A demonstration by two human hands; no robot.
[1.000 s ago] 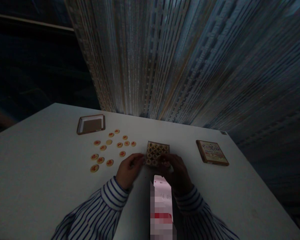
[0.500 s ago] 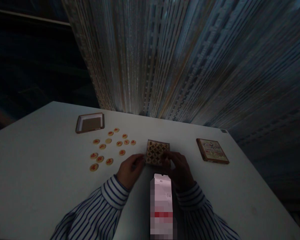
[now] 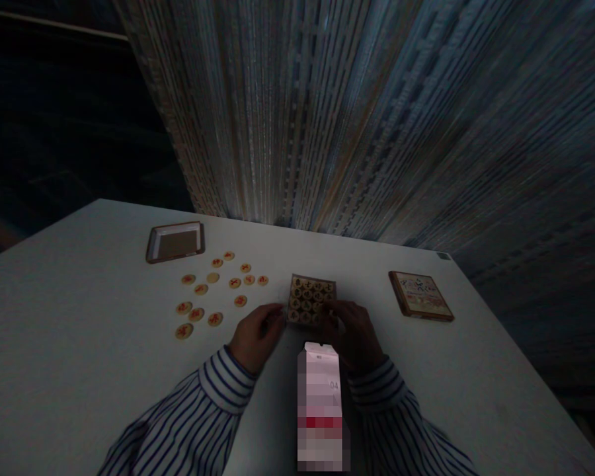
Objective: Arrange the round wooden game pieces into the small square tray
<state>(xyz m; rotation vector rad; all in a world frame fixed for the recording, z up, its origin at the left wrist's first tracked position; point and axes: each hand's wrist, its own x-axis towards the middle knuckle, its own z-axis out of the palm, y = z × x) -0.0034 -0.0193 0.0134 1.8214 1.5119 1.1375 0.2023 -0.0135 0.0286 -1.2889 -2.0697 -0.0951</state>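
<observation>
Xiangqi pieces with dark characters sit in tight rows in a small square box [image 3: 307, 321] at the middle of the table. My left hand [image 3: 256, 336] has its fingers pinched together at the box's left edge. Over the lower right part of the box, my right hand [image 3: 354, 336] is closed, with the fingertips down on the pieces. It hides several of them, and what its fingers pinch does not show. To the left of the box, several loose xiangqi pieces [image 3: 215, 319] with red characters lie scattered, one of them blank side up.
An open shallow tray or lid [image 3: 177, 243] lies at the back left. A flat box with a printed cover [image 3: 421, 295] rests on the right. A phone [image 3: 321, 383] with its screen lit is between my forearms. Behind the white table [image 3: 89, 277] hangs a striped curtain [image 3: 297, 119].
The whole view has shifted slightly. Both hands stay at the box in nearly the same pose, and the loose pieces have not moved on the table.
</observation>
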